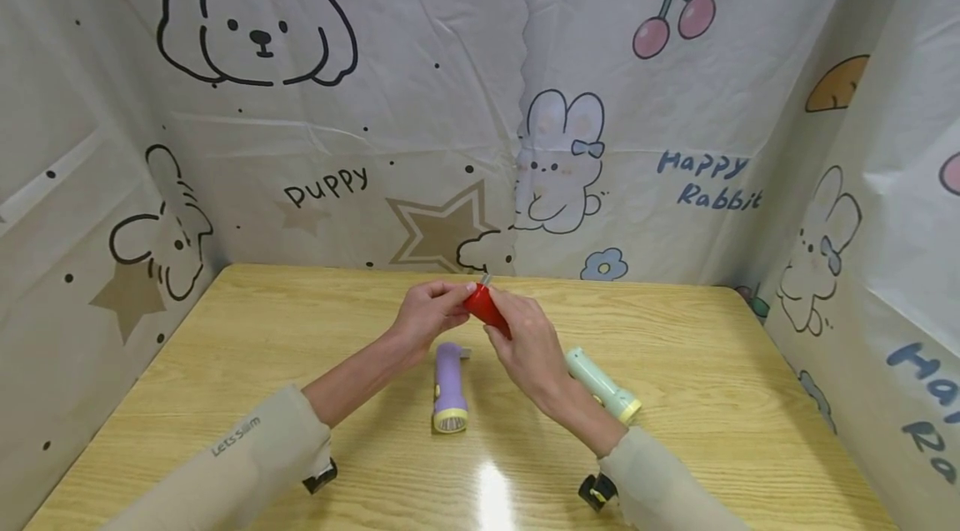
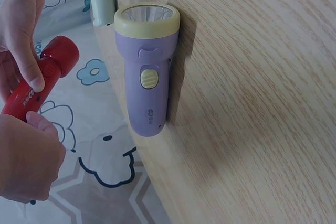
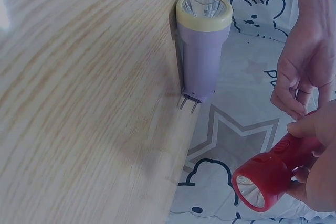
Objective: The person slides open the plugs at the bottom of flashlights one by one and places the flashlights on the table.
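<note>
Above the table's far part, both hands hold a red flashlight (image 1: 487, 311). My right hand (image 1: 531, 348) grips its body, thumb along the side near the switch in the left wrist view. My left hand (image 1: 427, 318) pinches the tail end, where metal prongs (image 1: 487, 278) stick out. The lens end (image 3: 250, 191) shows in the right wrist view, pointing away from the left hand. A purple flashlight (image 1: 450, 385) with a pale yellow rim lies between the forearms, its own prongs (image 3: 189, 103) out. Beyond the right wrist lies a mint green flashlight (image 1: 600, 381), partly behind the forearm.
The light wooden table (image 1: 360, 464) carries the flashlights. A printed cloth (image 1: 450, 122) with cartoon animals hangs behind it and along both sides. Dark wrist devices (image 1: 597, 491) sit at both sleeve cuffs.
</note>
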Demonstrator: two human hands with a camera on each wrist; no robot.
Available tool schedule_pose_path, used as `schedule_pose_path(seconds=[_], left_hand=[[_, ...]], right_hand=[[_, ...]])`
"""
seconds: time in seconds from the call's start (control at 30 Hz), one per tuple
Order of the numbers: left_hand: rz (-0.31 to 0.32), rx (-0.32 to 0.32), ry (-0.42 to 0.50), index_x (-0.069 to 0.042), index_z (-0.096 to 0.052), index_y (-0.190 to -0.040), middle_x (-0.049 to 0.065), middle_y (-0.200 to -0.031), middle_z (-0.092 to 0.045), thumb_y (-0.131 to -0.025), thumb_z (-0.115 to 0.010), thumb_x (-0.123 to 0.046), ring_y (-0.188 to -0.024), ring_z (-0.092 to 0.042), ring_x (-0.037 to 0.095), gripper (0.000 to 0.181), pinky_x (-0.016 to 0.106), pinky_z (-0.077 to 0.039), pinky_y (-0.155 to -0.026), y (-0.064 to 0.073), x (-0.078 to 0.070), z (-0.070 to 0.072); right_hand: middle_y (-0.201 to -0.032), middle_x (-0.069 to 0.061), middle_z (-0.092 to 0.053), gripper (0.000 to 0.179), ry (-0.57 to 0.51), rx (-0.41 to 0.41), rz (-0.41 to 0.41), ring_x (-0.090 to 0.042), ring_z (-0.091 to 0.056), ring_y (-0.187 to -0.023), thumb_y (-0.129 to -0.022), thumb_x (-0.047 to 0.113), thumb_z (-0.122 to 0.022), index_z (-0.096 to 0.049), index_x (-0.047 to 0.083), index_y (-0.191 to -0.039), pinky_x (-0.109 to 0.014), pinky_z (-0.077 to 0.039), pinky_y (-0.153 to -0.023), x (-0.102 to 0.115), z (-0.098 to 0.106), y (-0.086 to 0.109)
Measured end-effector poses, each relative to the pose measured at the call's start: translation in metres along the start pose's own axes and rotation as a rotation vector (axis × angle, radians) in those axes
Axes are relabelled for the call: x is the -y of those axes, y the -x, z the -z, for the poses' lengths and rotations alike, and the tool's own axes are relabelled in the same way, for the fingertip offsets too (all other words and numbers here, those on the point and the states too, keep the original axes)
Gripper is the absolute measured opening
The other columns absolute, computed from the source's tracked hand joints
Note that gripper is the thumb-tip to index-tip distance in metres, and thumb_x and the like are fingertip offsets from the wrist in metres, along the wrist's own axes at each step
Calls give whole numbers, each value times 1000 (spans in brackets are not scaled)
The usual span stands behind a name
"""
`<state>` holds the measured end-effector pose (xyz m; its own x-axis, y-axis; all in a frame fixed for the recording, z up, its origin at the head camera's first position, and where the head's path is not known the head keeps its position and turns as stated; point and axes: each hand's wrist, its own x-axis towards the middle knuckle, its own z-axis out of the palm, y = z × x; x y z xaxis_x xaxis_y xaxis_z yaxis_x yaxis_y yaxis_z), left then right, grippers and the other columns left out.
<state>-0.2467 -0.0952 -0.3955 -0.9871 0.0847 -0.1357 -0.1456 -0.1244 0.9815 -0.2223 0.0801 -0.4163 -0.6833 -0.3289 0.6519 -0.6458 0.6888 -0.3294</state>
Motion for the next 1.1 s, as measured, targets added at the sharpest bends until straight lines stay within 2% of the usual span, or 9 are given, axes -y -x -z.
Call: schedule_pose_path(seconds=[0.27,0.43,0.6,0.83,1.1], left_hand=[[-2,-2,-6,5,-68,-109,14,-105,-68,-97,-68,-18,-84,-66,18,26,31,-58,-84,0,0,0],[2,-9,-14,6,-68,-108,13,-103,-68,-97,-67,-18,-84,-65,18,25,36,-57,-88,1,-1,0],[5,-23,-27,5,-68,-107,13,-102,-69,-97,-68,-18,-84,-65,19,25,32,-58,-84,2,-2,-1],[6,-30,-27,5,-68,-107,12,-100,-70,-97,-68,-18,-82,-66,17,25,34,-58,-85,2,-1,-1],[6,-29,-41,6,-68,-107,13,-101,-70,-98,-67,-18,-90,-67,26,25,30,-59,-82,0,1,-1]], right_hand=[[-120,-9,-69,54,2,2,-3,-25,-63,-102,-81,-2,-81,-64,6,-131,-40,-57,-86,0,0,-1],[-120,-9,-69,56,6,12,-3,-25,-63,-102,-81,0,-82,-63,6,-133,-39,-57,-85,0,0,0],[-121,-10,-69,56,12,19,-2,-25,-63,-103,-81,1,-82,-62,5,-133,-39,-58,-85,0,0,0],[-120,-10,-69,56,17,24,-5,-25,-63,-104,-80,1,-83,-62,4,-133,-39,-58,-86,-1,-1,1],[-120,-10,-69,56,9,29,-7,-25,-63,-104,-80,1,-83,-62,4,-133,-39,-58,-85,0,-1,1]])
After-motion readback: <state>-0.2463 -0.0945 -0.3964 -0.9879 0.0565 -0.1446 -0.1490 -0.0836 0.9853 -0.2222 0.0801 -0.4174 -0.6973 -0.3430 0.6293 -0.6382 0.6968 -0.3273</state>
